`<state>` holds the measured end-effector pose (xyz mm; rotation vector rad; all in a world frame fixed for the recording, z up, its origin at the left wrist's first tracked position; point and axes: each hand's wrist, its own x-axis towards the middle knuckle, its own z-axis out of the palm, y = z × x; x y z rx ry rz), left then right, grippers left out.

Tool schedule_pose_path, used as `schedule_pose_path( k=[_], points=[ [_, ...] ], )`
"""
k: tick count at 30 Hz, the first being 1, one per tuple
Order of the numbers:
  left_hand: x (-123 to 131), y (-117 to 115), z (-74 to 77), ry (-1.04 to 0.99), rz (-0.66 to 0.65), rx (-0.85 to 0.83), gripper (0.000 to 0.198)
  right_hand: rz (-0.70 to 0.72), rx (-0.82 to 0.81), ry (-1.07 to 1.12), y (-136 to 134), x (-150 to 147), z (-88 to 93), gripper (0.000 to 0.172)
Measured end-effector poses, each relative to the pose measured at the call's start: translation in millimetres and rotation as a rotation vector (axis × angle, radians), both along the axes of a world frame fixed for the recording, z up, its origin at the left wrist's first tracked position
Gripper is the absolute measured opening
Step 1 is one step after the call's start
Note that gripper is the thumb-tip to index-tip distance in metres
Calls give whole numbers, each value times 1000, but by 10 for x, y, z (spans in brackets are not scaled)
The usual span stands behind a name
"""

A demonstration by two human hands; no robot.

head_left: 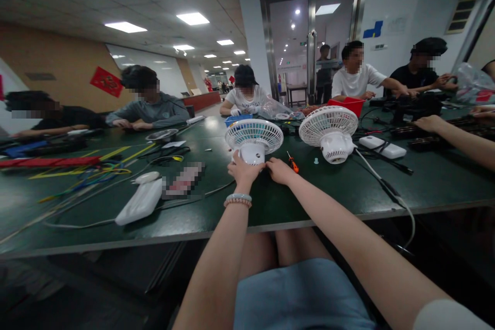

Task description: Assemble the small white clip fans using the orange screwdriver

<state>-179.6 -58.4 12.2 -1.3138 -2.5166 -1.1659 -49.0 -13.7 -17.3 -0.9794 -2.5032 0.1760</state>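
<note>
A white fan head (253, 136) lies grille-up on the green table in front of me, its motor housing toward me. My left hand (244, 171) is closed around the near side of that housing, thumb pointing right. Close beside it, at the housing's lower right, my right hand (279, 171) has its fingers pinched together; whatever is between the fingertips is too small to make out. An orange-handled screwdriver (293, 163) lies just right of my right hand. Farther right sits a second white fan (328, 131), with a small pale-blue piece (316, 161) by it.
White base pieces (143, 201) with a cable lie at left, near a blurred flat item (184, 180). Another white base (382, 147) and black cables are at right. Red and blue bins (348, 106) stand behind the fans. Several people sit around the table (216, 211).
</note>
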Motion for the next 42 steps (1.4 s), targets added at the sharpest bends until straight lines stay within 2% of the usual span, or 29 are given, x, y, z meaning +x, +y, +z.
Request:
schedule_pose_path(
  k=[4,7,18,23,25,30,42],
  points=[
    [-1,-20,-10,9,-11,8,108,13,67,81,21,-6,-70,34],
    [-11,-30,-9,22,-24,23,108,48,45,85,50,-37,-94,32],
    [-20,-60,-1,32,-66,-22,108,-16,112,-23,-41,100,-43,26],
    [-7,-58,8,34,-71,-38,109,14,56,8,-65,52,-47,31],
    [-10,-56,9,36,-71,-43,110,-6,23,29,-68,9,-48,34],
    [-20,-51,4,47,-73,-39,109,-101,28,27,-75,-30,-30,26],
    [91,-108,47,51,-96,-86,105,-192,2,-44,-123,219,-9,26]
  ],
)
